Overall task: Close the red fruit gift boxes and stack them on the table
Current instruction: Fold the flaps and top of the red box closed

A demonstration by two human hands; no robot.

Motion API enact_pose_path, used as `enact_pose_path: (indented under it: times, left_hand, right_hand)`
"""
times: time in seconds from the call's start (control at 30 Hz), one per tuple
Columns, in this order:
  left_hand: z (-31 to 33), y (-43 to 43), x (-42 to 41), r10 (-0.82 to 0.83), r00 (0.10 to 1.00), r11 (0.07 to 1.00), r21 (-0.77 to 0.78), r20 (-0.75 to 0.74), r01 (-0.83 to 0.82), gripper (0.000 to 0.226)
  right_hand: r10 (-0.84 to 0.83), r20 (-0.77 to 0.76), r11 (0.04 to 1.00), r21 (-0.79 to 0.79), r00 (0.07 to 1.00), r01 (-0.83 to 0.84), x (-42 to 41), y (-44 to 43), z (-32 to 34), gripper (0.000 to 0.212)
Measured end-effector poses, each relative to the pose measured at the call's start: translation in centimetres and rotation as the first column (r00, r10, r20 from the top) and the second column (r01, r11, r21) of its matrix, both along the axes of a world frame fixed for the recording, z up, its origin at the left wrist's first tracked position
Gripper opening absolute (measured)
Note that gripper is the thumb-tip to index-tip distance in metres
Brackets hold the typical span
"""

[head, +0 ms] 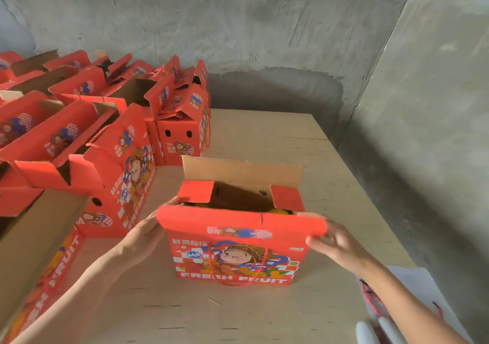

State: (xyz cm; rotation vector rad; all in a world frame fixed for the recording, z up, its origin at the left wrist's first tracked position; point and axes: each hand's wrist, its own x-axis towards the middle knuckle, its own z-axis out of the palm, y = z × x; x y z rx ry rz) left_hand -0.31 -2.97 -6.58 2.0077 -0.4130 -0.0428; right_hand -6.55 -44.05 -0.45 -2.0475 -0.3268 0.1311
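Your left hand (148, 230) lies along the left side of the red fruit gift box (232, 259), its fingers fairly straight and pressed against the end of the front flap (238, 219). Your right hand (336, 240) holds that flap's right end, fingers curled over it and thumb beneath. The box stands upright in the middle of the plywood worktop (264, 137), its top unclosed. The brown back flap (243, 170) stands up and the two small side flaps (195, 191) are folded inward. Something yellow (280, 210) shows inside. A red rope handle (238, 281) hangs down the front. More red boxes (53, 134), mostly open, crowd the worktop's left side.
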Motion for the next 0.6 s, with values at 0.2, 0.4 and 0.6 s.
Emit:
enact_pose_path:
  times: [0.2,0.4,0.6]
  left_hand:
    - [2.8,-2.4,-1.4,0.106,0.988,0.991,-0.071,-0.112,-0.114,0.037]
    - [3.8,-3.7,-0.9,0.243,0.965,0.953,0.162,0.098,-0.256,0.052]
    - [4.5,-8.1,0.0,0.483,0.841,0.844,0.128,0.245,-0.522,0.024]
  right_hand:
    - [-0.478,0.197,0.875,0.191,0.856,0.445,2.2,4.2,-0.6,0.024]
    - [-0.522,0.403,0.833,0.049,0.752,0.552,2.9,6.3,-2.6,0.017]
    - [-0.529,0.451,0.809,0.015,0.719,0.587,3.2,5.8,-3.0,0.016]
